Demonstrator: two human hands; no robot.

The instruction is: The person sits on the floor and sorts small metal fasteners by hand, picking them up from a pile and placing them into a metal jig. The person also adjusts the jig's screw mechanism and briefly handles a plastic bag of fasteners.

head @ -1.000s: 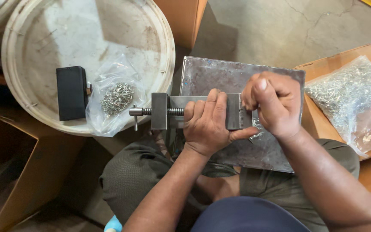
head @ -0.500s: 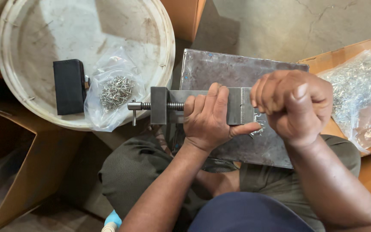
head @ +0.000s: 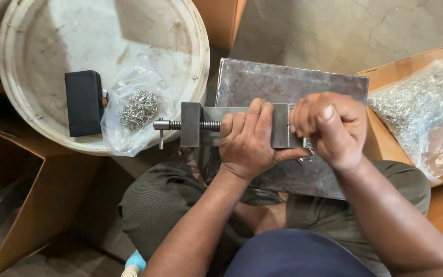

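Note:
A small steel vise (head: pixel 196 125) with a screw handle at its left end lies across a grey metal plate (head: pixel 278 82) on my lap. My left hand (head: pixel 249 138) is wrapped over the middle of the vise body, thumb pointing right. My right hand (head: pixel 331 128) is closed into a fist at the right end of the vise, over its jaw; whatever small part it pinches is hidden by the fingers.
A white bucket lid (head: pixel 37 46) at upper left carries a black block (head: pixel 83 102) and a clear bag of small metal parts (head: pixel 137 110). A larger bag of metal parts (head: pixel 419 110) lies on a cardboard box at right. An open carton (head: pixel 11 205) sits lower left.
My right hand rose from the vise's right end, curled into a fist, then settled back lower over the jaw. My left hand kept its grip on the vise.

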